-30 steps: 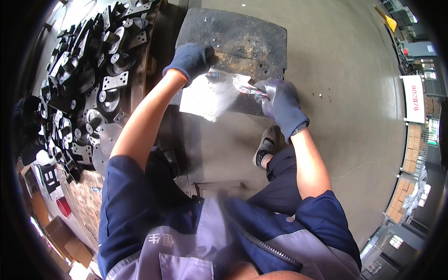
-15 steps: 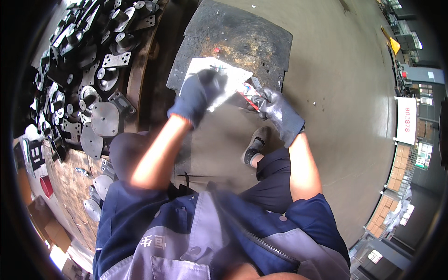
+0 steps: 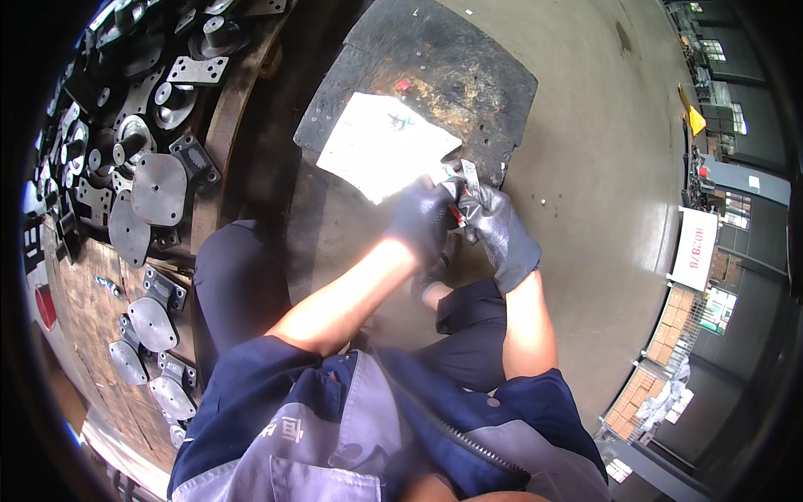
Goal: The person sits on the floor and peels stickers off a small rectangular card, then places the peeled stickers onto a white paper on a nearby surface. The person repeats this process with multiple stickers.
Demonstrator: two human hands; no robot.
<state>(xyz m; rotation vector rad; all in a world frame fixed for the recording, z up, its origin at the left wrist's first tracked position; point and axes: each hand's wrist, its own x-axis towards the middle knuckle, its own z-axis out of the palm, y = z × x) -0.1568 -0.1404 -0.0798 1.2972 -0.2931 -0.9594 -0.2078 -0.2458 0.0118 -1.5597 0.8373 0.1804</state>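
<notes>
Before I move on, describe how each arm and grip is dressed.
The left grip and right grip both wear dark gloves; the right glove's fingers look black and glossy, its cuff dark blue. Navy sleeves end near the elbows, leaving the forearms bare.

Sheet (image 3: 381, 146) on platform (image 3: 401, 50), hands (image 3: 422, 217) beside, perhaps touching, metal parts (image 3: 159, 188) left

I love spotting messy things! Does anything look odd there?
The black board looks worn: a rough brownish patch interrupts its dark top. A small red scrap also lies there, beyond the white sheet, looking stray.
</notes>
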